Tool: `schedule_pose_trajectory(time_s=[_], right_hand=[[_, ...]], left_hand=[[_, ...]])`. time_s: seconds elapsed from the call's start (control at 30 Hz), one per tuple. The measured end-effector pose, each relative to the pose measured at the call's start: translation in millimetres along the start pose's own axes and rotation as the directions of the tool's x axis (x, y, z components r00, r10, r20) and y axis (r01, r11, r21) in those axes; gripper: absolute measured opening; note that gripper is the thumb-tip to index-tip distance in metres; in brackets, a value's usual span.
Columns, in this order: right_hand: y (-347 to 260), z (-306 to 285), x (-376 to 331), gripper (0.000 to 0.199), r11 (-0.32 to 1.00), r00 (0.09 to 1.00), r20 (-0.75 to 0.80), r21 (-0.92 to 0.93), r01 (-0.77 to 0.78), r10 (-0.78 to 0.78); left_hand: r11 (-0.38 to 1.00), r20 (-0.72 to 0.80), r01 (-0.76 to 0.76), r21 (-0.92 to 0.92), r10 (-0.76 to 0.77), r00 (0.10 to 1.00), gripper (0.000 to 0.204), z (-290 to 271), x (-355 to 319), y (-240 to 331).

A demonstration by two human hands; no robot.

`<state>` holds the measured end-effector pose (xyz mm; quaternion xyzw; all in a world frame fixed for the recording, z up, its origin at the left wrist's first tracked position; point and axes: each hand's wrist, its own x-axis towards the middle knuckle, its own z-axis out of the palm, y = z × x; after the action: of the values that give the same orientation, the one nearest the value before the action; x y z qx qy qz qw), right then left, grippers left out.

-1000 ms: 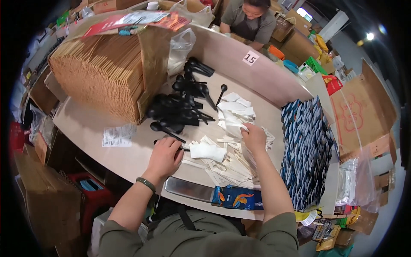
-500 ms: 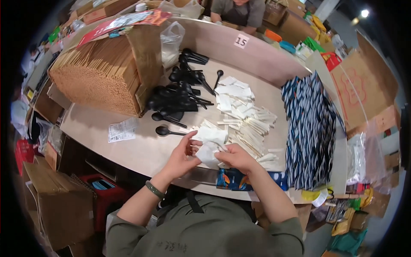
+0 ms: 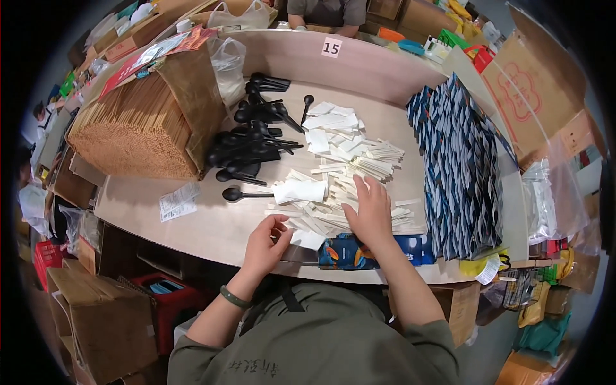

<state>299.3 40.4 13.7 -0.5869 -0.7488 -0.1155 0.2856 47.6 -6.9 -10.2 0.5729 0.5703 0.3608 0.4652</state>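
My left hand [image 3: 262, 246] hovers at the front edge of the table, its fingers loosely curled and thumb apart, with nothing seen in it. Close beside its fingertips lies a folded white paper piece [image 3: 307, 239]. My right hand [image 3: 371, 217] is stretched over a heap of slim white sticks [image 3: 377, 160], fingers apart and palm down; whether its fingertips touch them I cannot tell. A white napkin-like piece [image 3: 300, 192] rests on the sticks between both hands. Dark blue printed packets [image 3: 410, 249] lie under my right wrist. A single black spoon [image 3: 240, 194] lies left of the napkin-like piece.
More black spoons [image 3: 240, 149] pile up at the left, beside a large carton of stacked brown sheets [image 3: 138, 131]. White flat pieces [image 3: 330, 119] lie farther back. Blue-grey packets [image 3: 455, 179] stand in rows at right. A low partition [image 3: 289, 54] closes the back; a person [image 3: 326, 13] sits beyond.
My hands have parted. The white paper they held is let go and lies at the front edge. My right hand has moved away over the sticks and opened. The head view has shifted slightly.
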Motion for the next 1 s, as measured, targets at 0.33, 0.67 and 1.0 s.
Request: schedule_pose_trajectory(time_s=[0.33,0.67,1.0], right_hand=[[-46.1,7.4,-60.0,0.030,0.891,0.906,0.396,0.451,-0.048,-0.151],[-45.8,6.1,-60.7,0.020,0.084,0.828,0.553,0.824,-0.560,0.096],[-55.9,-21.9,-55.8,0.021,0.655,0.977,0.204,0.747,-0.111,-0.067]], left_hand=[[0.793,0.062,-0.203,0.575,0.206,0.977,0.029,5.0,28.2,-4.7],[0.819,0.175,0.290,-0.495,-0.232,0.957,0.011,-11.7,5.6,26.1],[0.574,0.310,0.514,-0.637,-0.421,0.853,0.016,-9.9,-12.3,32.9]])
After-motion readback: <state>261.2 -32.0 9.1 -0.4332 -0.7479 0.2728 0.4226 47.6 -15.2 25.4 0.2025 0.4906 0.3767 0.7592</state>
